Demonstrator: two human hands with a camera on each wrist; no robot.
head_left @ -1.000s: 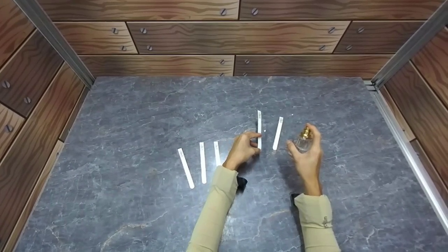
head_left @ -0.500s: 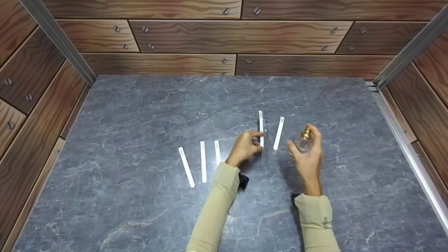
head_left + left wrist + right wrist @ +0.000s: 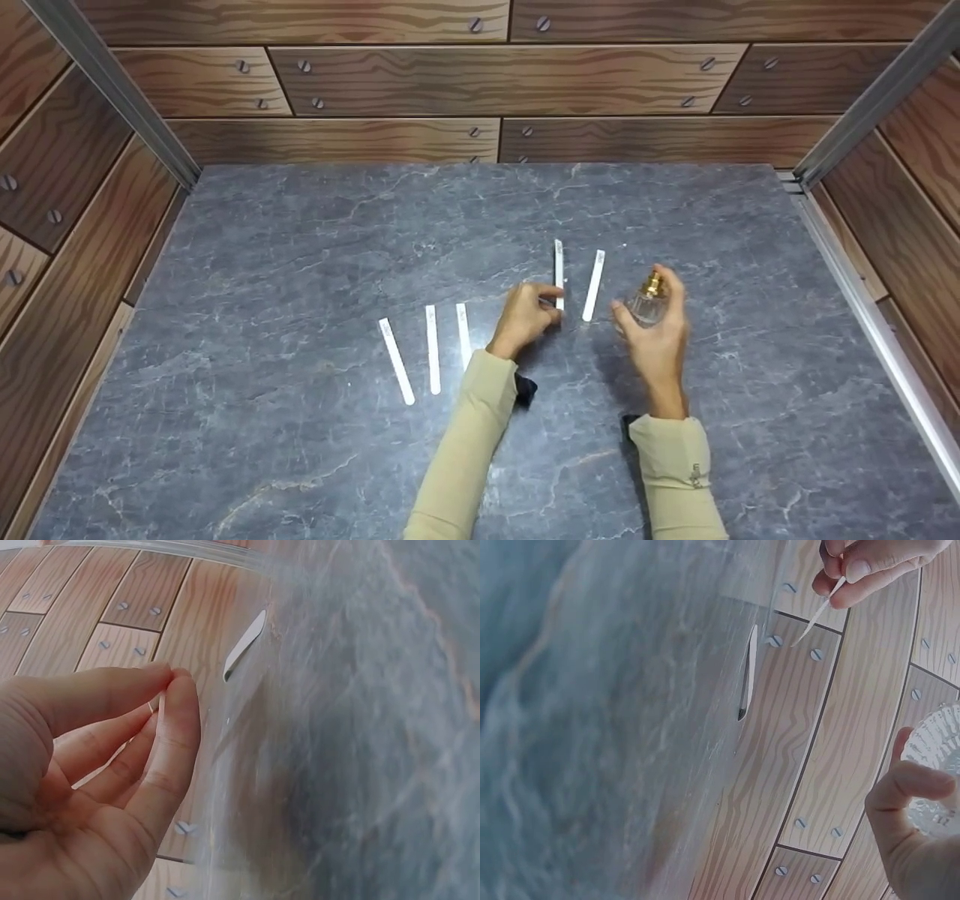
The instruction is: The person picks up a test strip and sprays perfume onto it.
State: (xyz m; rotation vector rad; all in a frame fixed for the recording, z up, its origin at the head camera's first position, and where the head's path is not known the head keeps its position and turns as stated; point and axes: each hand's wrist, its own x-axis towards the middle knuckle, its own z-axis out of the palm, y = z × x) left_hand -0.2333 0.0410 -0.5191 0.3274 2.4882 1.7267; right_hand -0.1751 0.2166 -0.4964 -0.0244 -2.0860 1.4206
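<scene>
- Nearest, the left sleeve [image 3: 465, 442] and right sleeve [image 3: 679, 469] reach in over the worktop [image 3: 300, 247].
- Off to the left lie the outer strip [image 3: 397, 361], the middle strip [image 3: 433, 349] and the inner strip [image 3: 463, 326], the last running partly behind the left arm.
- The right hand [image 3: 660, 345] grips the bottle [image 3: 646, 309], thumb to one side and a finger at its gold top [image 3: 654, 283]; the right wrist view suggests it is lifted off the worktop. Whether that finger presses down, I cannot tell.
- The left hand [image 3: 523, 319] pinches the held strip [image 3: 559, 266] near its lower end between thumb and finger. In the left wrist view it barely shows, perhaps because it is edge-on; the right wrist view shows it raised, slanting out beyond the fingertips.
- The step in hand seems to be lining up held strip and bottle for a spray. My judgement: the next move calls for a steady pinch, the nozzle facing the strip, and a short press on the top.
- Between the hands, the loose strip [image 3: 593, 286] lies flat, apart from both.
- Farthest back stands the wood-patterned wall [image 3: 390, 79].
</scene>
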